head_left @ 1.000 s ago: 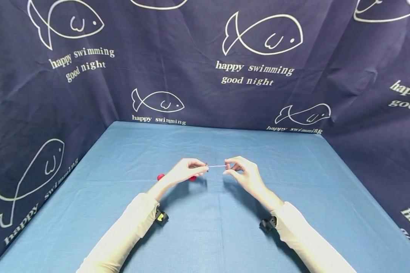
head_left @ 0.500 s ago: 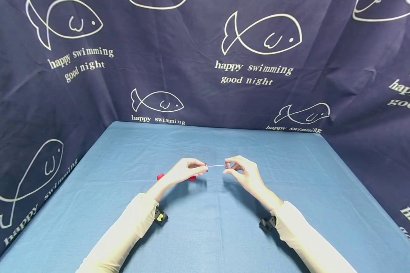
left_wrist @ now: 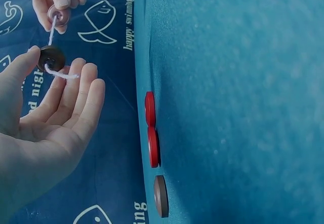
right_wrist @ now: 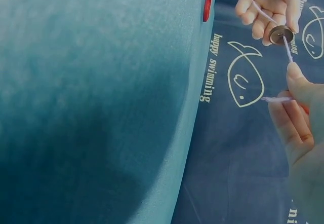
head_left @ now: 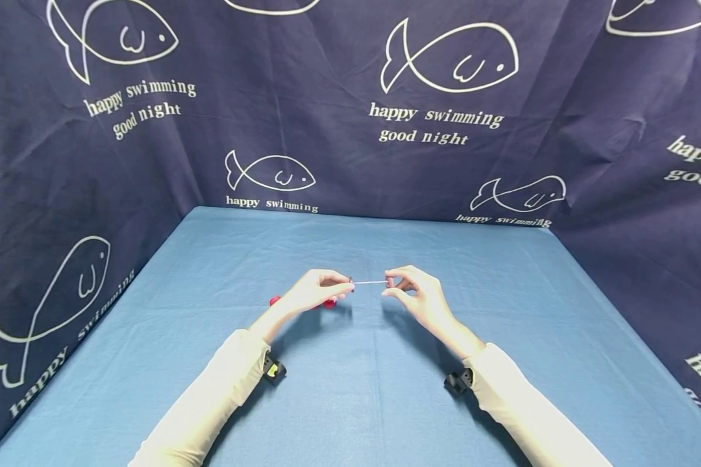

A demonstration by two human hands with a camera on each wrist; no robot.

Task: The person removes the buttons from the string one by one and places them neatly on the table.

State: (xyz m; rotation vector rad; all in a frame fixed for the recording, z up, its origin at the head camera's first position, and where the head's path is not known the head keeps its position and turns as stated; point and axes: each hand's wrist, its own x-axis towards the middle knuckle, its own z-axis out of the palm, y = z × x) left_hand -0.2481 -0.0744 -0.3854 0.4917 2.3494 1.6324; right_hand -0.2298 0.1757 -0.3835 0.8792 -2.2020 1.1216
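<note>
Over the blue-covered table, my left hand (head_left: 318,288) pinches a dark brown button (left_wrist: 52,58) between thumb and finger, its other fingers loosely extended. A pale thread (head_left: 370,283) passes through this button, and its short loose end (left_wrist: 66,75) hangs over the left fingers. Opposite, my right hand (head_left: 418,293) pinches a reddish-brown button (left_wrist: 58,15) that is on the same thread. Between the two buttons the thread looks straight and taut. Another thread end (right_wrist: 277,99) sticks out by the right fingers. In the right wrist view, the right fingers mostly hide their button.
Two red buttons (left_wrist: 150,109) and a brown button (left_wrist: 161,196) lie on the blue cloth (head_left: 350,389) behind and beside the left hand. Dark blue fabric (head_left: 339,78) printed with white fish surrounds the back and sides of the table.
My left hand has shifted very slightly left with the dark brown button, so the thread between the hands spans a little more. The right hand stays almost still.
</note>
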